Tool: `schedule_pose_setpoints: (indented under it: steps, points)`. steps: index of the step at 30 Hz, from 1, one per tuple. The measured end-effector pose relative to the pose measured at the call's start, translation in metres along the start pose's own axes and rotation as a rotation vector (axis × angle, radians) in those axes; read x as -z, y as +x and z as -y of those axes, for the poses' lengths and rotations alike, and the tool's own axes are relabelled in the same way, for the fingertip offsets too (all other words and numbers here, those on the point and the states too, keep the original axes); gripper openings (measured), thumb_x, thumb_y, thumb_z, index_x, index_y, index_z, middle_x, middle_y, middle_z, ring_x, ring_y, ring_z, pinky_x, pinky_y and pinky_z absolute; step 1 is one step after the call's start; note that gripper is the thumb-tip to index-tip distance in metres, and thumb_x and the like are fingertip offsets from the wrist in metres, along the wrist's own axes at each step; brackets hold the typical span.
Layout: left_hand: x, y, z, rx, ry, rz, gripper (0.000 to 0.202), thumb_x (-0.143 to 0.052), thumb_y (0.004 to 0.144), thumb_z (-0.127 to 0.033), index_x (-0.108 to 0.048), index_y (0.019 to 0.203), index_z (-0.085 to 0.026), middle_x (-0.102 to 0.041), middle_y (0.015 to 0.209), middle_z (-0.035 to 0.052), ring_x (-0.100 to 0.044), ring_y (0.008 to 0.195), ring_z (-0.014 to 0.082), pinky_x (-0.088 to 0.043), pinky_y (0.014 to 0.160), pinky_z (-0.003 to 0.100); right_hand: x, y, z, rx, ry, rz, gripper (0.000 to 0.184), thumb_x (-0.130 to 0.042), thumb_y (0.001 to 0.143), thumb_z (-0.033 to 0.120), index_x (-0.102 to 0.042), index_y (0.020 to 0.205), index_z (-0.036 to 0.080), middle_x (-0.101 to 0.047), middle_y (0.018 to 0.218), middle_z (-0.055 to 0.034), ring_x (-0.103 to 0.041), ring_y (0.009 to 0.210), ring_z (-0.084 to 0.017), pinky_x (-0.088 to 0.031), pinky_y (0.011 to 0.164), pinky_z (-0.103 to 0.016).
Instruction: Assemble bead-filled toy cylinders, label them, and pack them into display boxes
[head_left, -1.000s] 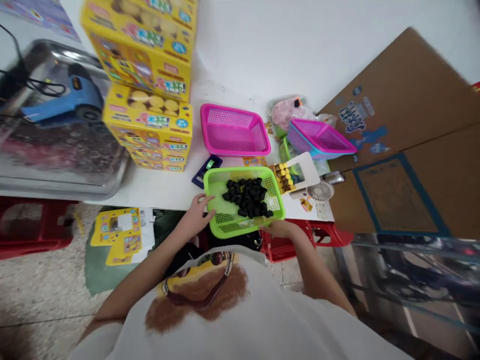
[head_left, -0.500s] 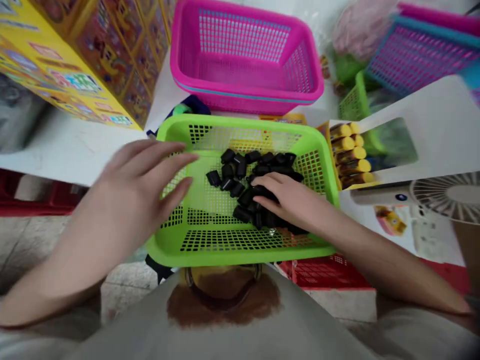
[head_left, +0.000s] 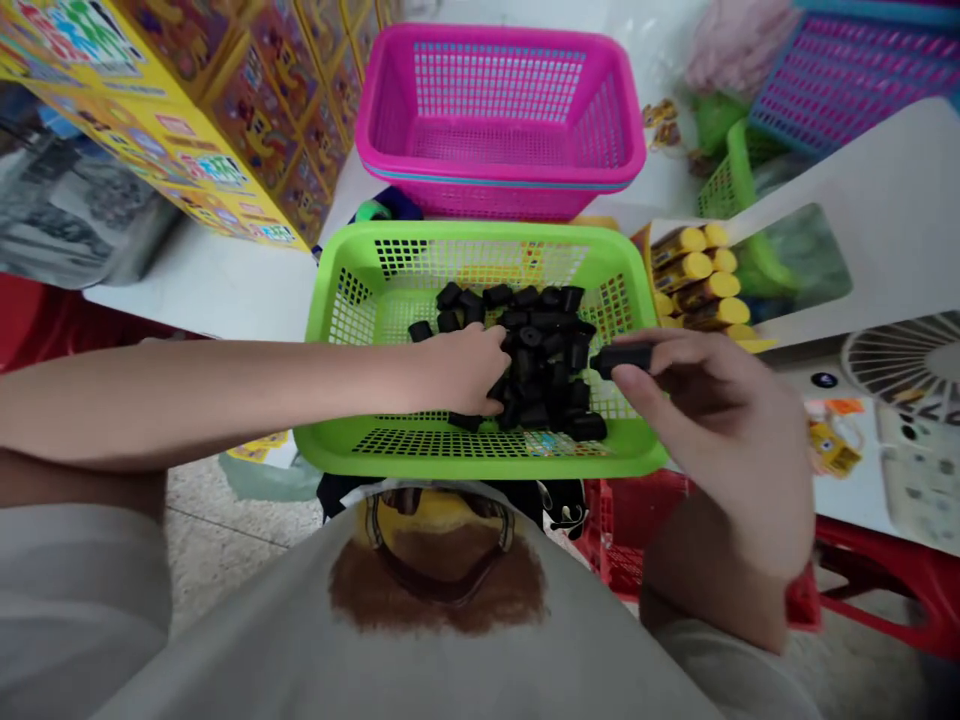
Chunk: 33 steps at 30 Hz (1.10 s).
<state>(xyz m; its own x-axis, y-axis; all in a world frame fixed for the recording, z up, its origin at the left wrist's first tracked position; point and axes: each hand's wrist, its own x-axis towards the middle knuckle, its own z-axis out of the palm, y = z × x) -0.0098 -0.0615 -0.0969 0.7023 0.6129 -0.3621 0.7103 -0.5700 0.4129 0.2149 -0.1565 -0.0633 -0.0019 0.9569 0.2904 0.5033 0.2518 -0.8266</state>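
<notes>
A green mesh basket (head_left: 352,300) lies in front of me, half over the table's edge, with a heap of several small black cylinders (head_left: 544,345) inside. My left hand (head_left: 461,368) reaches into the basket with its fingers curled down into the heap; what they grip is hidden. My right hand (head_left: 712,410) is lifted above the basket's right rim and pinches one black cylinder (head_left: 622,357) between thumb and fingers.
An empty pink basket (head_left: 499,110) stands behind the green one. Yellow printed boxes (head_left: 202,120) are stacked at the left. At the right are a white box of yellow-capped tubes (head_left: 694,285), a small white fan (head_left: 907,365) and a red stool (head_left: 862,570).
The view has steadied close over the green basket. My left hand moved from the basket's left rim into the heap. My right hand rose out of the heap with one black cylinder.
</notes>
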Motion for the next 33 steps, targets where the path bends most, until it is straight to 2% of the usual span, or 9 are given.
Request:
schedule_pose_setpoints:
  steps: [1,4,7,9,14,19,22,27,33]
  points:
    - [0.002,-0.001,-0.002,0.011,0.017,0.026,0.035,-0.085,0.075,-0.036,-0.077,0.102,-0.016,-0.068,0.119,0.0163,-0.064,0.12,0.0423,-0.053,0.102,0.051,-0.005,-0.01,0.003,-0.017,0.059,-0.085,0.014,-0.076,0.094,0.028,-0.064,0.101,0.028,-0.076,0.111,-0.0048,-0.073,0.104,-0.021,-0.059,0.084,-0.035]
    - [0.01,-0.008,-0.003,0.059,0.044,0.094,0.046,-0.08,0.08,-0.029,-0.069,0.122,-0.016,-0.074,0.103,0.0123,-0.072,0.101,0.0339,-0.055,0.086,0.041,-0.024,-0.033,0.009,0.0,0.167,-0.239,0.039,-0.079,0.091,0.019,-0.067,0.127,0.03,-0.075,0.117,-0.0042,-0.074,0.106,-0.02,-0.062,0.085,-0.033]
    - [0.025,-0.021,0.004,0.074,0.102,0.072,0.069,-0.075,0.086,-0.031,-0.052,0.149,-0.017,-0.077,0.102,0.0115,-0.074,0.093,0.0294,-0.053,0.076,0.033,-0.042,-0.042,0.008,0.037,0.196,-0.234,0.038,-0.079,0.09,0.015,-0.073,0.125,0.03,-0.072,0.126,-0.0053,-0.073,0.11,-0.019,-0.064,0.083,-0.03]
    - [0.037,-0.032,0.009,0.097,0.099,0.01,0.069,-0.068,0.092,-0.035,-0.048,0.156,-0.016,-0.078,0.104,0.0125,-0.074,0.094,0.0281,-0.052,0.078,0.033,-0.052,-0.043,0.007,0.043,0.211,-0.228,0.037,-0.079,0.09,0.014,-0.074,0.123,0.03,-0.073,0.126,-0.0055,-0.073,0.11,-0.019,-0.065,0.084,-0.03]
    - [0.048,-0.069,0.011,-0.021,-0.32,-0.155,0.046,-0.047,0.104,-0.046,-0.073,0.131,-0.02,-0.079,0.102,0.0057,-0.072,0.089,0.0206,-0.052,0.08,0.029,-0.067,-0.04,0.016,0.119,0.196,-0.177,0.047,-0.079,0.089,0.013,-0.07,0.132,0.031,-0.077,0.121,-0.0039,-0.076,0.104,-0.019,-0.068,0.088,-0.033]
    - [0.025,-0.094,-0.001,-0.065,-0.772,-0.266,0.04,-0.055,0.101,-0.049,-0.074,0.119,-0.019,-0.073,0.092,0.0009,-0.066,0.072,0.0129,-0.052,0.069,0.024,-0.072,-0.036,0.034,0.362,-0.042,-0.118,0.053,-0.081,0.086,0.009,-0.07,0.134,0.029,-0.078,0.12,-0.0041,-0.077,0.106,-0.02,-0.067,0.095,-0.033]
    - [0.018,-0.099,-0.003,-0.049,-0.908,-0.324,0.041,-0.064,0.096,-0.056,-0.07,0.11,-0.018,-0.068,0.086,-0.0002,-0.065,0.073,0.0134,-0.053,0.068,0.024,-0.076,-0.038,0.034,0.385,-0.047,-0.134,0.054,-0.081,0.087,0.008,-0.069,0.136,0.027,-0.078,0.12,-0.006,-0.077,0.107,-0.02,-0.068,0.096,-0.034]
    - [0.016,-0.103,-0.001,-0.042,-0.994,-0.302,0.041,-0.069,0.094,-0.058,-0.065,0.107,-0.019,-0.064,0.079,-0.0026,-0.061,0.071,0.0129,-0.051,0.067,0.025,-0.079,-0.042,0.029,0.334,-0.003,-0.169,0.057,-0.079,0.089,0.012,-0.066,0.141,0.03,-0.078,0.121,-0.0056,-0.078,0.106,-0.024,-0.07,0.09,-0.039]
    - [0.013,-0.1,-0.012,-0.044,-1.065,-0.215,0.045,-0.072,0.091,-0.06,-0.064,0.109,-0.02,-0.061,0.075,-0.0032,-0.061,0.071,0.0144,-0.05,0.065,0.026,-0.078,-0.037,0.033,0.503,-0.26,-0.08,0.068,-0.08,0.09,0.015,-0.06,0.152,0.033,-0.074,0.131,-0.0064,-0.075,0.113,-0.025,-0.066,0.099,-0.039]
